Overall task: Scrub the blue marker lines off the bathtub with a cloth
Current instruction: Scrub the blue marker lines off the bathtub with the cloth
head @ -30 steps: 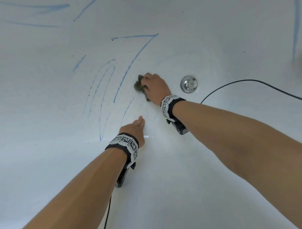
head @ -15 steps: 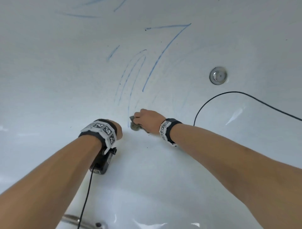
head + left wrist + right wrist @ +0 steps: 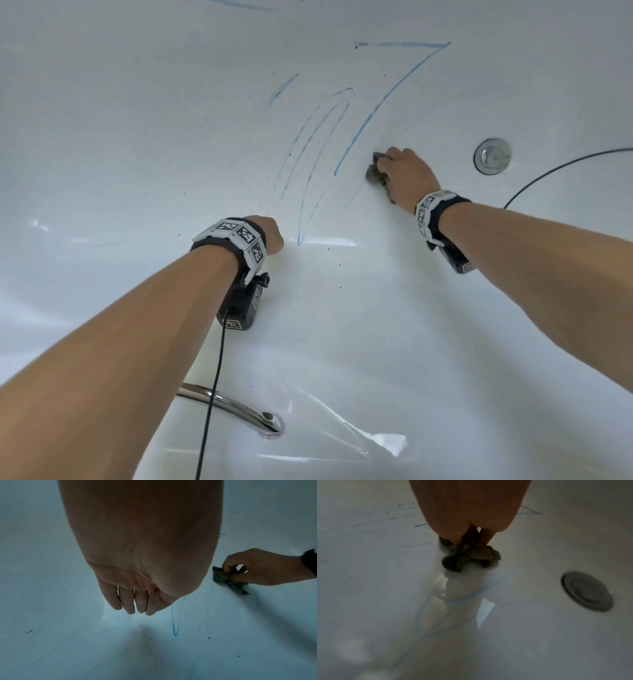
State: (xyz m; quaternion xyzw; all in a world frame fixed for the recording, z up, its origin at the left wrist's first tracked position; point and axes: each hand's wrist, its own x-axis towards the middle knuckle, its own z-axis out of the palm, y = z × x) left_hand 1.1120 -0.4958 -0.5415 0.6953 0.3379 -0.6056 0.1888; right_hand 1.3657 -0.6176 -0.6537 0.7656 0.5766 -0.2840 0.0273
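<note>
Fingers [image 3: 228,568] of right hand [image 3: 406,176] bunched round grey cloth [image 3: 375,171], pressing it to tub [image 3: 137,137] beside long blue line [image 3: 387,102], likely for scrubbing pressure | left hand [image 3: 137,595] fingers straight, together, bracing on tub | drain [image 3: 492,156] right of cloth.

I see a round chrome drain cover [image 3: 492,156] off to the right, a curved chrome faucet spout [image 3: 236,408] low in my head view, a thin black cable [image 3: 561,169] arcing in from the right edge, and small dark specks [image 3: 340,264] scattered about.
</note>
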